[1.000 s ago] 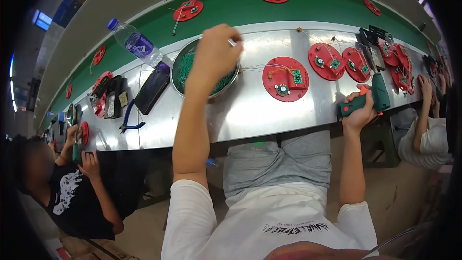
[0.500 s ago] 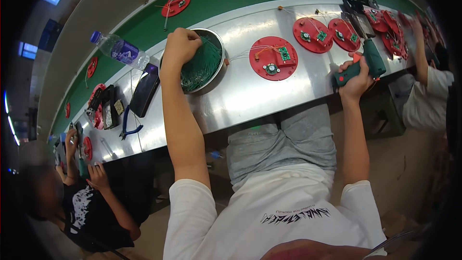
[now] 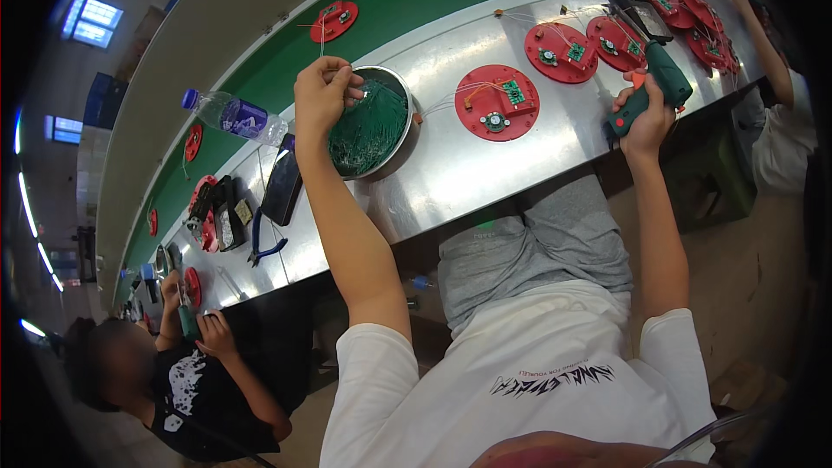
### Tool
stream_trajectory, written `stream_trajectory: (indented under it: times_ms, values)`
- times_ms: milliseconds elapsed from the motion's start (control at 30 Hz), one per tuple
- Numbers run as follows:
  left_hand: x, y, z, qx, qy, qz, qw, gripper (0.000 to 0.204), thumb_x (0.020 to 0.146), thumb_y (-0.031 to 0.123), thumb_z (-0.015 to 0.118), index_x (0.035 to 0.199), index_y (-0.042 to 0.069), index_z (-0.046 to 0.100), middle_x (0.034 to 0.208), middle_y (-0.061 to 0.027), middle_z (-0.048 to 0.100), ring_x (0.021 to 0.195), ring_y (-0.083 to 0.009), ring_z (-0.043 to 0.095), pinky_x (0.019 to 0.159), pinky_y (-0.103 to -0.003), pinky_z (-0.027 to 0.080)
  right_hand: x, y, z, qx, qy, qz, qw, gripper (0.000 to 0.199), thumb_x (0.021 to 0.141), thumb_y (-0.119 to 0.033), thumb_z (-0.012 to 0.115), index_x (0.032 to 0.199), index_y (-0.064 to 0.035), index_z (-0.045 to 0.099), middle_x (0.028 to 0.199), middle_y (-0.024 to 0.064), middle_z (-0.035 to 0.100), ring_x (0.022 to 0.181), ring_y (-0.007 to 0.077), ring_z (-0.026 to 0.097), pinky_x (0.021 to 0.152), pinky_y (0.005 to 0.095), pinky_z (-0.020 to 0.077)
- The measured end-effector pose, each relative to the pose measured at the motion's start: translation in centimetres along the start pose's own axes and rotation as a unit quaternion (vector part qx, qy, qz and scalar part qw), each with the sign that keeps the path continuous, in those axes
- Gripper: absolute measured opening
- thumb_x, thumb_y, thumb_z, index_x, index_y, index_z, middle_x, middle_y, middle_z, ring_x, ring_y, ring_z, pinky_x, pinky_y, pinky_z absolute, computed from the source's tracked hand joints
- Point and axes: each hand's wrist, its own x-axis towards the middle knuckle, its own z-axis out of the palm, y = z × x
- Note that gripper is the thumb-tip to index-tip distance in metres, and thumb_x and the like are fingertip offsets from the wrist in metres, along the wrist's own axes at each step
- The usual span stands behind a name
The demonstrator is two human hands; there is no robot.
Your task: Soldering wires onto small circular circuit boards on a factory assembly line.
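My left hand [image 3: 324, 94] hovers over the far left rim of a round metal bowl [image 3: 407, 134]. Its thumb and fingertips are pinched together; whatever lies between them is too small to make out. The bowl contains a mass of thin dark-green bits [image 3: 368, 134], with small shiny pieces among them. In my right hand [image 3: 650, 126] is a green power screwdriver [image 3: 666, 78], gripped above the bench's near edge. Between my hands a red round plate [image 3: 472, 126] lies on the bench, carrying a green circuit board, a small round part and thin wires.
Red plates with boards lie right [image 3: 559, 52] and on the green strip behind [image 3: 334, 21]. Left of the bowl are a bottle [image 3: 234, 115], a black phone [image 3: 282, 182] and blue-handled pliers [image 3: 269, 251]. A co-worker [image 3: 217, 373] works at left; another person's arm [image 3: 767, 43] reaches in at right.
My left hand has lifted from inside the bowl toward its far left rim, fingers still pinched. My right hand still grips the power screwdriver. The whole view has shifted slightly.
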Motion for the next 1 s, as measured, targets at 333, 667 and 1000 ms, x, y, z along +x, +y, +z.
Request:
stream_trajectory:
  times_ms: [333,667,1000]
  values:
    - [1.4,-1.2,-0.8,0.076,-0.041,0.079,0.993,0.019,0.091,0.006,0.065,0.106,-0.005,0.067,0.084,-0.0099,0.071,0.078,-0.0144,0.067,0.07,-0.027,0.05,1.7,1.2,-1.4,0.006,0.019,0.033,0.999,0.028,0.095,-0.028,0.058,0.097,-0.0005,0.062,0.067,0.01,0.06,0.054,0.0199,0.058,0.051,0.0336,0.0484]
    - [-1.4,3.2,4.5,0.05,-0.063,0.166,0.983,0.013,0.088,0.006,0.064,0.094,-0.002,0.072,0.079,-0.0088,0.073,0.073,-0.013,0.068,0.071,-0.027,0.052,0.7,0.7,-0.4,-0.006,-0.069,0.0,0.998,0.03,0.097,-0.024,0.053,0.105,0.0041,0.059,0.093,0.0166,0.066,0.058,0.0178,0.058,0.052,0.0336,0.0485]
    - [-6.7,5.6,13.8,0.18,-0.086,0.29,0.936,0.019,0.083,0.014,0.063,0.088,-0.003,0.072,0.074,-0.0223,0.069,0.069,-0.0343,0.071,0.067,-0.038,0.055,0.1,-0.5,-0.1,-0.014,-0.07,-0.025,0.997,0.028,0.095,-0.023,0.055,0.105,0.0021,0.059,0.088,0.0149,0.065,0.055,0.0172,0.058,0.05,0.0312,0.0483]
